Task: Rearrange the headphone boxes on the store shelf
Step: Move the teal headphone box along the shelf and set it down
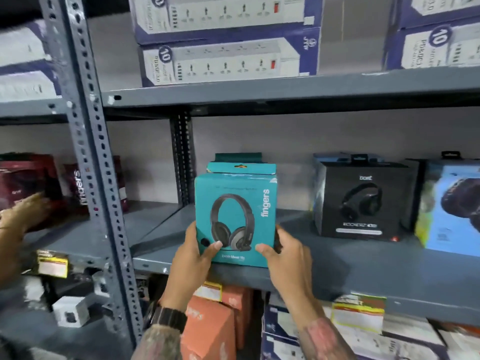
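Teal cardboard headphone box (235, 219), upright at the front lip of the grey metal shelf (350, 263), is clamped at its lower corners by left hand (193, 258) and right hand (285, 258); teal box behind (241, 168) could be knocked over if it is pushed back carelessly.

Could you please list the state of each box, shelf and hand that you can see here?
teal headphone box: upright, front facing out, held at the shelf's front edge
left hand: gripping the box's lower left side
right hand: gripping the box's lower right side
second teal box: upright, directly behind the held one
black headphone box: upright on the shelf, untouched
middle shelf: partly stocked
another person's hand: reaching at the dark red boxes
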